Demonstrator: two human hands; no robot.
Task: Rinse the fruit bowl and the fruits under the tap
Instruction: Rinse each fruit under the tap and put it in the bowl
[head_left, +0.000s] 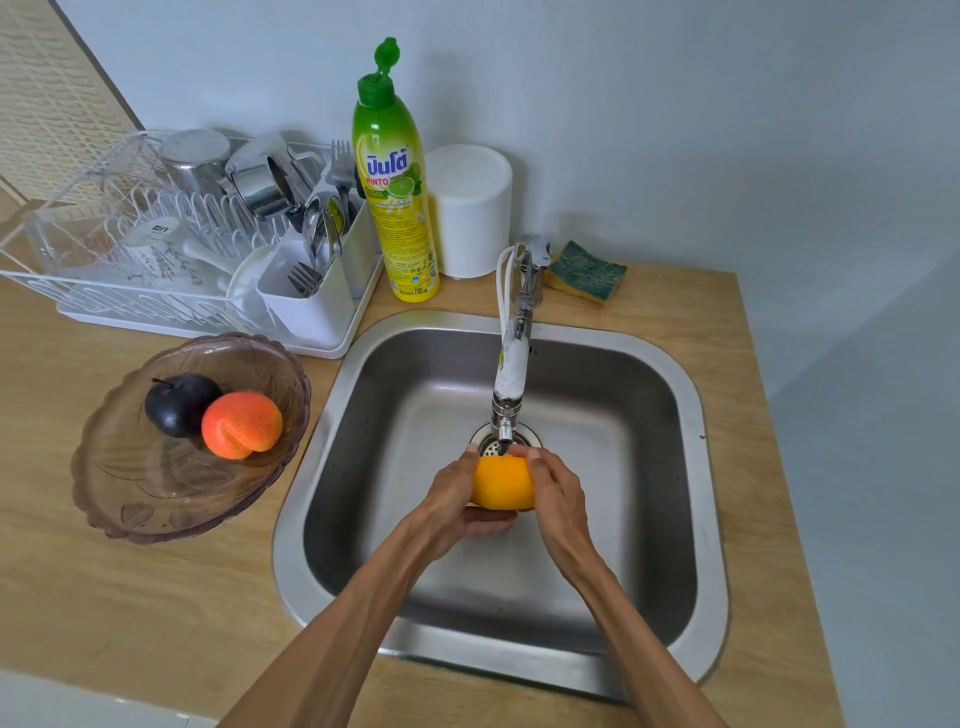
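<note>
Both hands, left (451, 501) and right (556, 493), gripped the orange (503, 482) under the tap (506, 410); fruit bowl (156, 499) at nine o'clock.

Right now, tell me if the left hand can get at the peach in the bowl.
Probably yes: the peach lies uncovered in the open bowl left of the sink, but the left hand must first release the orange.

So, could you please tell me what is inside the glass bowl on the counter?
The bowl holds a dark plum and an orange-red peach, side by side and touching. The peach covers part of the plum, and the bowl's floor under both is hidden.
</note>
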